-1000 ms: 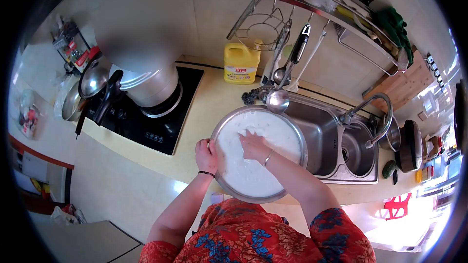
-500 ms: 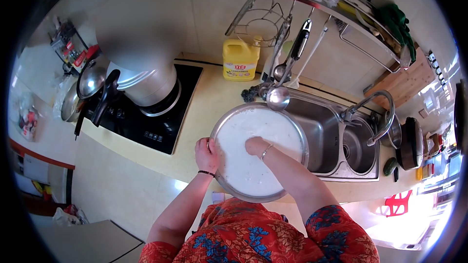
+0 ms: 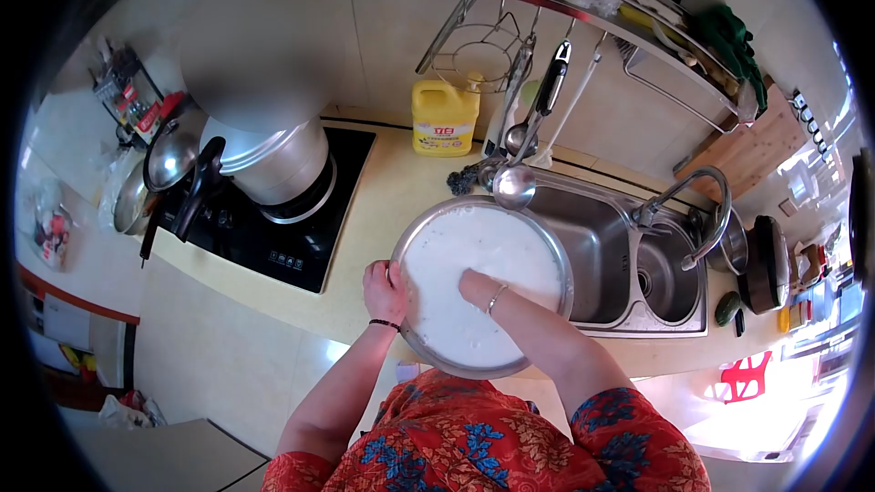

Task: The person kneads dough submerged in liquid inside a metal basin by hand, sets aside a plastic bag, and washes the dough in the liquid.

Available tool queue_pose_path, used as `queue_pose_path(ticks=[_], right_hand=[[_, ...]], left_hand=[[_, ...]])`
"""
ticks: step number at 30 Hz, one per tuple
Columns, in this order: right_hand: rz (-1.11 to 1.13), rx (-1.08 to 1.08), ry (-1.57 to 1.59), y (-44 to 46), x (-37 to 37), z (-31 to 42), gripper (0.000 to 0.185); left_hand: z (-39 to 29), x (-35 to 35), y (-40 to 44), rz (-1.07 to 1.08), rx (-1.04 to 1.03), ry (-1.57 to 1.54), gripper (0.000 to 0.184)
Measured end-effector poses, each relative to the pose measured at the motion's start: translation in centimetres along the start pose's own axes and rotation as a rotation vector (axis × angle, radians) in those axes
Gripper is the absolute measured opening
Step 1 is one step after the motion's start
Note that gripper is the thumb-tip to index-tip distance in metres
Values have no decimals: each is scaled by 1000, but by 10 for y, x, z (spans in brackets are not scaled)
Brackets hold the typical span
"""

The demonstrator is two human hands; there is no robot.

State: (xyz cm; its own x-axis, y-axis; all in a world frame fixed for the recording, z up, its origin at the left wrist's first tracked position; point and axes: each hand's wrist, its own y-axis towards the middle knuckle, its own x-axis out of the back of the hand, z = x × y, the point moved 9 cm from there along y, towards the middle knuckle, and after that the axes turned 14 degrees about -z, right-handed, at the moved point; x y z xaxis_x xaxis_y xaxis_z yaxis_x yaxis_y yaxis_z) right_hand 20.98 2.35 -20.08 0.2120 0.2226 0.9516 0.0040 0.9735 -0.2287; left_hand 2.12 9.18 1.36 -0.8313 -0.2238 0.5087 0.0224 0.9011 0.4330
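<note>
A wide metal basin [image 3: 566, 284] full of white, milky liquid [image 3: 456, 319] stands at the counter's front edge, beside the sink. My left hand [image 3: 386, 289] grips its left rim, with the thumb at the edge and a dark bracelet on the wrist. My right hand [image 3: 476, 286] is sunk in the liquid near the middle of the basin. Only the part near the wrist shows, with a silver bracelet; the fingers are hidden under the surface. Whatever they touch cannot be seen.
A double sink [image 3: 588, 264] with a faucet [image 3: 711, 219] adjoins the basin's right side. Ladles [image 3: 514, 186] hang just behind it, near a yellow jug [image 3: 445, 118]. At left a pot [image 3: 278, 164] stands on a black cooktop [image 3: 292, 241].
My right hand has gone from the surface, where its fingers showed, down into the liquid. My left hand still holds the rim. The whole view has shifted slightly.
</note>
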Motion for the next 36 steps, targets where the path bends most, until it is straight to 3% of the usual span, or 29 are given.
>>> queue_pose_path(ticks=[4, 6, 14, 17, 20, 24, 26, 33, 36], right_hand=[[-71, -357, 380, -53, 117, 31, 21], [16, -249, 313, -56, 121, 35, 20], [-166, 115, 302, -83, 171, 45, 26], [-55, 133, 99, -97, 181, 54, 34], [-101, 58, -13, -110, 201, 56, 39], [-224, -45, -49, -105, 202, 43, 38], [12, -132, 80, -99, 177, 30, 30], [-36, -71, 173, -89, 135, 29, 12], [-175, -4, 240, -85, 133, 32, 9]], left_hand=[[2, -1, 0, 11, 12, 8, 26], [2, -2, 0, 19, 17, 1, 26], [3, -3, 0, 25, 36, -5, 27], [1, -1, 0, 12, 23, -8, 28], [2, -2, 0, 20, 29, -8, 28], [4, -4, -1, 27, 27, 1, 28], [5, -5, -1, 28, 27, 3, 27], [6, -5, -1, 21, 5, 2, 28], [6, -5, -1, 25, 0, 12, 29]])
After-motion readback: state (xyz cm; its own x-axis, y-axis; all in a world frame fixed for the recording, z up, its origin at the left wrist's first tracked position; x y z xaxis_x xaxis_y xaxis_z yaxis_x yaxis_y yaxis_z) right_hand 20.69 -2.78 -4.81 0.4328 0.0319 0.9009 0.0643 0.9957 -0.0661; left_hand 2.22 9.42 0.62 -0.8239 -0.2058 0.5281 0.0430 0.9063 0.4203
